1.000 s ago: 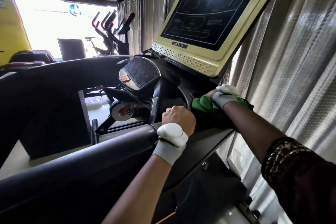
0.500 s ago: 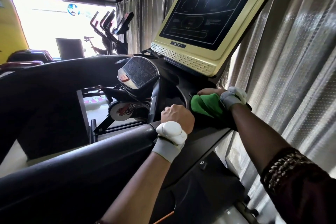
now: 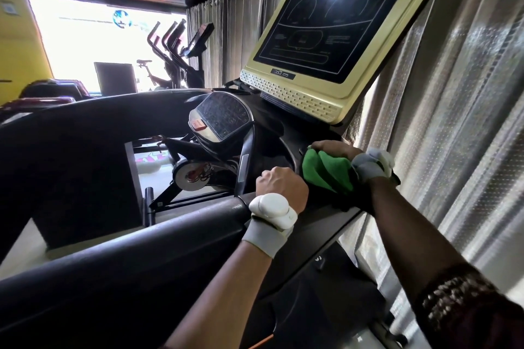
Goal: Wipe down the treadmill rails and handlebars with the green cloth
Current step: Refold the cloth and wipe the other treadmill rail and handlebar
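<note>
My right hand (image 3: pixel 336 150) grips the bunched green cloth (image 3: pixel 326 171) and presses it on the treadmill's black right handlebar (image 3: pixel 348 207), just below the console. My left hand (image 3: pixel 280 183) is curled in a fist around the end of the black front rail (image 3: pixel 158 238), close beside the cloth. Both wrists wear grey bands with white devices. The treadmill console's gold-framed dark screen (image 3: pixel 329 34) tilts above both hands.
A round control panel (image 3: pixel 221 119) with a red key sits left of the console. A grey curtain (image 3: pixel 459 110) hangs close on the right. Other exercise machines (image 3: pixel 181 56) stand far back near a bright window. A broad black rail (image 3: pixel 85 116) curves across the left.
My right hand has drawn the green cloth a little toward me and leftward along the handlebar, bunching it more. My left hand has stayed gripping the rail.
</note>
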